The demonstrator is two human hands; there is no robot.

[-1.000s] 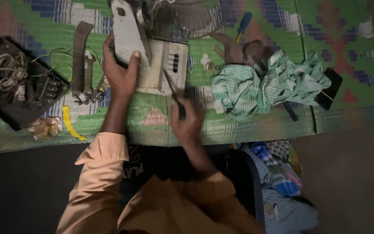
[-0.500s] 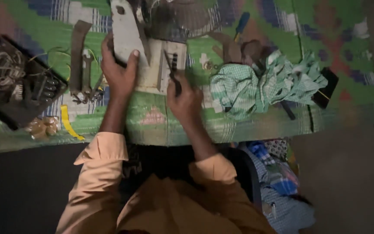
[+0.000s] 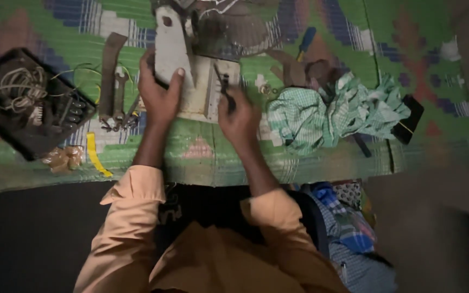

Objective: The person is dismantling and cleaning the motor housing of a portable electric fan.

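Nearest, peach sleeves [image 3: 131, 217] run up from the bottom edge to both hands over a green patterned mat [image 3: 202, 157]. Right hand [image 3: 240, 116] is closed around a dark thin tool [image 3: 225, 87]; long axis runs away from the person, tip pointing at the far edge and slightly left, resting on the cream flat casing [image 3: 204, 92]. Tool's handle end is hidden in the fist, kind hard to tell. Left hand [image 3: 158, 97] grips a pale grey upright panel [image 3: 170, 49], thumb on its front face, fingers behind it; panel's long axis also runs away from the person, top cut by the frame. Casing lies on the mat between the hands. Left: spanner [image 3: 119, 92] and brown strap [image 3: 109, 65], then a dark tray [image 3: 23, 103] with coiled wire. Right: crumpled green checked cloth [image 3: 337, 111]. Farther: blue-handled screwdriver [image 3: 306, 40], and a dark rounded part [image 3: 229, 27], dim, partly cut off.
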